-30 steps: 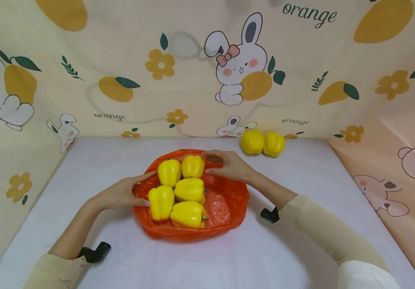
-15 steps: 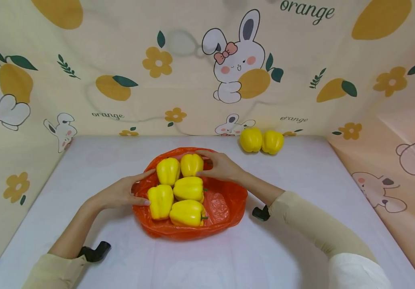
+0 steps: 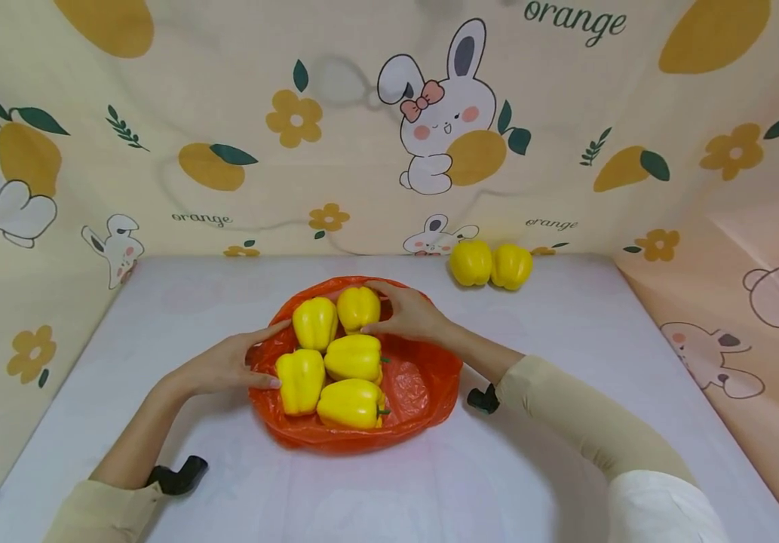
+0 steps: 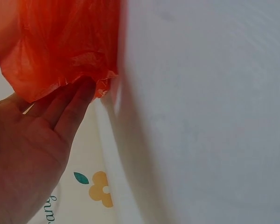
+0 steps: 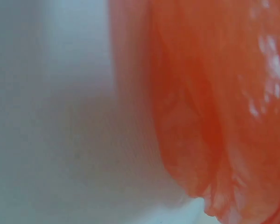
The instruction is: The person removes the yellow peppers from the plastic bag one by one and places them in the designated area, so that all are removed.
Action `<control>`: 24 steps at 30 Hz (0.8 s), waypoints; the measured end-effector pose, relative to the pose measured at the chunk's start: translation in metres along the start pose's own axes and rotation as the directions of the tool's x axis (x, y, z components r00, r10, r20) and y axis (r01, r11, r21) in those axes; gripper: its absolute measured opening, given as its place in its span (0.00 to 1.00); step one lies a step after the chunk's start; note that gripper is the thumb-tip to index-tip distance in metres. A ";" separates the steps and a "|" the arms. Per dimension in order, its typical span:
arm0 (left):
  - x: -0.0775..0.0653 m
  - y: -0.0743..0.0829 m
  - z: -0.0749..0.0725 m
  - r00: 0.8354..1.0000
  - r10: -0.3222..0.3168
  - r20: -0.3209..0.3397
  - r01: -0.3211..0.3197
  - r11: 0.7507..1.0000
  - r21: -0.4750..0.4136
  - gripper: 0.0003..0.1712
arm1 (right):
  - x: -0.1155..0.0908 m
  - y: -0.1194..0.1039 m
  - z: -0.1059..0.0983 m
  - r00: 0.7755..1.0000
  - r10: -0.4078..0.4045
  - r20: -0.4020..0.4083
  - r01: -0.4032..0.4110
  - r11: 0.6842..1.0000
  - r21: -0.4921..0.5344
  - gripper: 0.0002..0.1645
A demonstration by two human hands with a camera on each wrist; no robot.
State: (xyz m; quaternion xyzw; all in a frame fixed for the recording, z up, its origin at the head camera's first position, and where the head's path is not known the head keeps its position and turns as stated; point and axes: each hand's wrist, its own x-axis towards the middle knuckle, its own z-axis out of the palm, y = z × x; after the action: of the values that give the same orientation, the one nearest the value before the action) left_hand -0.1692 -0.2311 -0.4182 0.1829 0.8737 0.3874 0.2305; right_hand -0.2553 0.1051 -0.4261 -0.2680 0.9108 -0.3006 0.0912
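Observation:
A red plastic bag [image 3: 408, 394] lies spread open on the table, its rim rolled down into a round shape. Several yellow bell peppers [image 3: 351, 403] sit in its left and middle part. My left hand [image 3: 216, 366] holds the bag's left side, thumb beside the leftmost pepper [image 3: 301, 383]; the left wrist view has its fingers [image 4: 74, 112] against the outside of the red plastic. My right hand [image 3: 412, 315] reaches over the far rim, thumb and fingers around the back pepper [image 3: 358, 306]. Red plastic fills much of the right wrist view, where the hand is hidden.
Two more yellow bell peppers [image 3: 491, 265] stand side by side at the table's back edge, right of the bag. A cloth printed with rabbits and oranges [image 3: 355, 166] walls the white table [image 3: 430, 490] at the back and sides. Black wrist cameras [image 3: 182, 475] sit under both forearms.
My right hand has moved left and closed around the back pepper in the bag. The left hand has stayed at the bag's left side. The head view has shifted slightly.

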 end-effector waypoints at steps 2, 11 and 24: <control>-0.001 0.000 0.001 1.000 0.001 0.000 -0.001 1.000 0.003 0.56 | -0.001 0.001 0.000 1.000 -0.020 -0.010 0.020 1.000 -0.004 0.49; -0.001 0.001 0.000 1.000 0.003 -0.002 -0.003 1.000 0.015 0.55 | -0.014 -0.003 -0.015 0.996 -0.082 0.024 0.079 0.992 0.100 0.47; 0.001 0.000 0.002 1.000 -0.008 -0.006 0.008 1.000 0.019 0.55 | -0.023 -0.004 -0.037 0.996 -0.084 0.007 0.082 0.986 0.146 0.51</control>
State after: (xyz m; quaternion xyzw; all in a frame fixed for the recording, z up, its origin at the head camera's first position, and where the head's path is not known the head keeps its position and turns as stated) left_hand -0.1689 -0.2302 -0.4196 0.1804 0.8788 0.3785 0.2279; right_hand -0.2460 0.1337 -0.3940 -0.3003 0.8738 -0.3682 0.1040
